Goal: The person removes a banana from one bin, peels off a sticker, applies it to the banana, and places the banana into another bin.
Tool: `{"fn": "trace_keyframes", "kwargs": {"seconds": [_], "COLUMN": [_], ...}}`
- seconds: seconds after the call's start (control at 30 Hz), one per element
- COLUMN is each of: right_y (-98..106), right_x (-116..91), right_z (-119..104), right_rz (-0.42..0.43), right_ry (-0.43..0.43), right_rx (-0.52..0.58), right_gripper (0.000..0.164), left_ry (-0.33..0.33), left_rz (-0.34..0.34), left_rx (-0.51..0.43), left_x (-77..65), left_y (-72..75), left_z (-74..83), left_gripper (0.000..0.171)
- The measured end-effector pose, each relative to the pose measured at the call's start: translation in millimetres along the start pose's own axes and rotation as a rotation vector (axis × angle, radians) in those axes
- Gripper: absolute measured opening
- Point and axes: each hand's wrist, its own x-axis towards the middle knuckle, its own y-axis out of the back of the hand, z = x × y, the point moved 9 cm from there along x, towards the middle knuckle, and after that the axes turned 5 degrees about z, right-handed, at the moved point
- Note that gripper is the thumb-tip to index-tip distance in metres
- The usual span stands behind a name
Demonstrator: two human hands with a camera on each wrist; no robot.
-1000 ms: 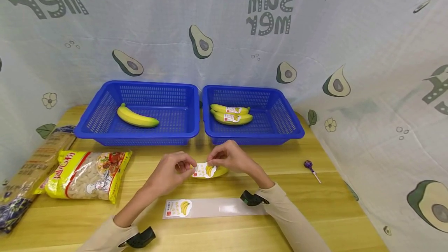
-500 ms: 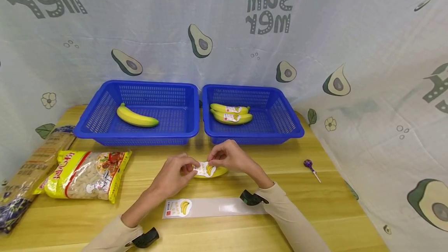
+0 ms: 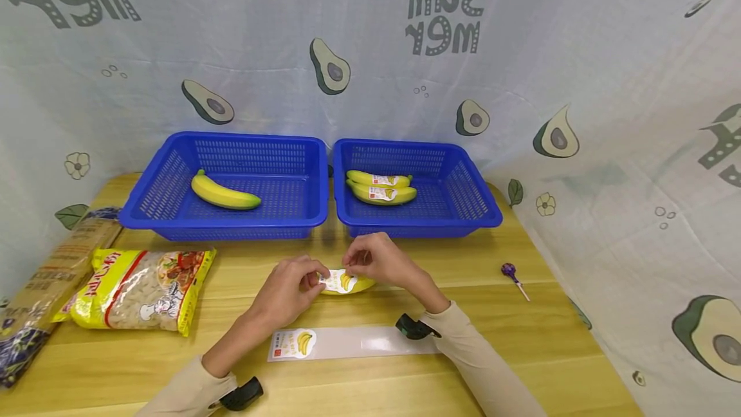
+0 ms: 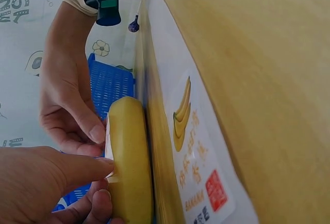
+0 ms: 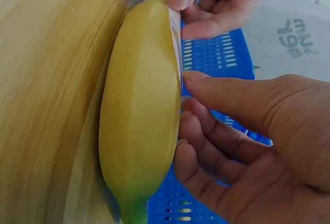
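A yellow banana (image 3: 363,285) lies crosswise on the table between both hands. Along its upper side is a white sticker (image 3: 340,282) with a printed banana. My left hand (image 3: 291,289) pinches the sticker's left end against the fruit with thumb and fingers. At the sticker's right end, my right hand (image 3: 379,261) has thumb and fingertips at its edge. The right wrist view shows the sticker (image 5: 175,35) only as a thin white edge along the banana (image 5: 136,100). Nearer me lies a backing strip (image 3: 338,344) that bears one more banana sticker (image 3: 294,344) at its left end.
Behind stand two blue baskets: the left basket (image 3: 289,201) holds one bare banana (image 3: 222,192), the right basket (image 3: 446,201) two stickered bananas (image 3: 382,194). A yellow food bag (image 3: 141,291) and a long brown packet (image 3: 64,275) lie left, a lollipop (image 3: 512,275) right.
My left hand has moved slightly right and lowered the sticker's left end, which now lies flatter on the banana. The right hand stays nearly where it was.
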Motion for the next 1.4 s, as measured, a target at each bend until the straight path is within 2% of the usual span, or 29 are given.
{"fn": "trace_keyframes", "kwargs": {"seconds": [0.2,0.33,0.5,0.7,0.9,1.13,1.4], "right_y": [-8,-14,-16,-16,-17,-15,-16], "right_x": [0,-1,-1,-3,-4,-6,-7], "right_z": [-10,-11,-5,-1,3,7,14], "right_rz": [-0.06,-0.095,-0.105,-0.156,-0.209,-0.23,-0.263], "right_ry": [0.095,0.102,0.096,0.062,0.015,-0.006,-0.041], "right_rx": [-0.02,-0.012,-0.013,0.006,0.038,0.033,0.07], "right_gripper": [0.011,0.018,0.023,0.028,0.031,0.032,0.039], "left_ry": [0.01,0.005,0.006,0.028,0.097,0.188,0.185], "left_rz": [-0.001,-0.003,-0.01,-0.032,-0.06,-0.082,-0.099], "left_rx": [0.017,0.024,0.023,0.002,0.021,0.128,0.182], "left_x": [-0.5,-0.5,-0.2,0.3,0.3,-0.8,-0.3], "left_y": [-0.1,-0.2,-0.5,-0.8,2.1,11.8,15.8], "left_z": [-0.6,0.0,-0.8,-5.4,-14.2,-28.6,-36.1], "left_gripper": [0.022,0.022,0.022,0.022,0.031,0.053,0.034]}}
